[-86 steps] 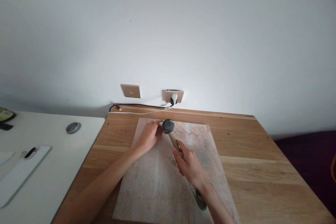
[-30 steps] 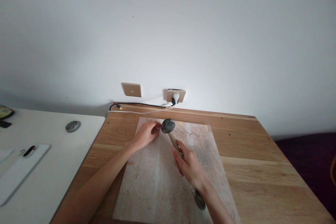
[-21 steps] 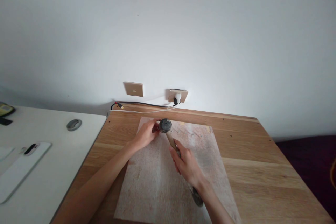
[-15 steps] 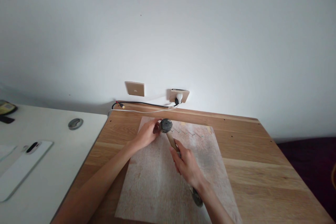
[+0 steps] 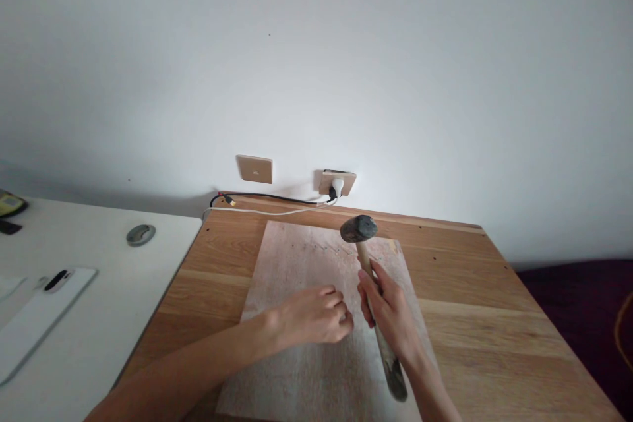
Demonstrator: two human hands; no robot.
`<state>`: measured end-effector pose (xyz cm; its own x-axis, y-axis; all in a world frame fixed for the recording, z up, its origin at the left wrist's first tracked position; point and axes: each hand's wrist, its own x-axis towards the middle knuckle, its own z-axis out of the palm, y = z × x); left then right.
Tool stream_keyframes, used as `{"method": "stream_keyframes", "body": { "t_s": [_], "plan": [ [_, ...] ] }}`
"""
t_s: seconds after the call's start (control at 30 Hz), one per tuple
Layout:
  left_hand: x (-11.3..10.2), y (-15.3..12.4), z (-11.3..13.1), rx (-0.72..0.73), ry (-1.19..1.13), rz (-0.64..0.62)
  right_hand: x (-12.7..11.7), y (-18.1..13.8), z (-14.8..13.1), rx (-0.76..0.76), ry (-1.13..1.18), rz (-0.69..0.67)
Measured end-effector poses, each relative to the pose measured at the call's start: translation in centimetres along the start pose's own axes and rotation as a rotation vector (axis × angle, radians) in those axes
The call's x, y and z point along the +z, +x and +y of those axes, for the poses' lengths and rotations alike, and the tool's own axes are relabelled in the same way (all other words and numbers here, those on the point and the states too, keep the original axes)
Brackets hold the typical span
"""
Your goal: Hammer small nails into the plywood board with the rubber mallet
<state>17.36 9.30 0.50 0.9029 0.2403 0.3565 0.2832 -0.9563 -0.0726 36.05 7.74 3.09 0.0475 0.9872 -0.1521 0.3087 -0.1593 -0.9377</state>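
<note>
My right hand (image 5: 388, 313) is wrapped round the wooden handle of a hammer (image 5: 368, 264), whose dark head is raised near the board's far right part. My left hand (image 5: 316, 313) rests on the pale board (image 5: 291, 264) at its middle, fingers curled and pinched together right beside the right hand; what they pinch is too small to see. A row of small nails (image 5: 329, 252) stands in the board near its far edge.
The board lies on a wooden table (image 5: 469, 316) against a white wall with a switch plate (image 5: 254, 169) and a socket with a white plug (image 5: 337, 182); cables (image 5: 267, 201) run along the back edge. A white desk (image 5: 99, 290) at left holds a phone (image 5: 57, 280) and a round grommet (image 5: 140, 234).
My left hand has pulled back from the board's far edge to its middle. The hammer head has lifted and swung right, away from the nail it was at.
</note>
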Motion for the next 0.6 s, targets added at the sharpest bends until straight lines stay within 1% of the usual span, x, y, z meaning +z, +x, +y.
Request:
{"method": "stream_keyframes", "body": {
  "t_s": [0.1,0.27,0.37,0.5,0.6],
  "plan": [
    [0.2,-0.3,-0.4,0.014,0.043,-0.015,0.0,-0.4,0.2,0.003,0.002,-0.001],
    [-1.2,-1.4,-1.3,-0.050,0.012,-0.073,0.8,-0.5,0.6,0.012,0.011,-0.042],
    [-1.1,-1.5,-0.5,-0.032,0.019,-0.077,1.3,-0.4,0.5,0.005,0.015,-0.056],
    [0.2,-1.1,1.2,0.038,0.055,-0.024,1.5,-0.4,0.4,0.000,0.017,-0.058],
    [0.4,-1.1,1.6,0.056,0.049,0.009,1.4,-0.5,0.4,0.007,0.018,-0.046]
  ]
}}
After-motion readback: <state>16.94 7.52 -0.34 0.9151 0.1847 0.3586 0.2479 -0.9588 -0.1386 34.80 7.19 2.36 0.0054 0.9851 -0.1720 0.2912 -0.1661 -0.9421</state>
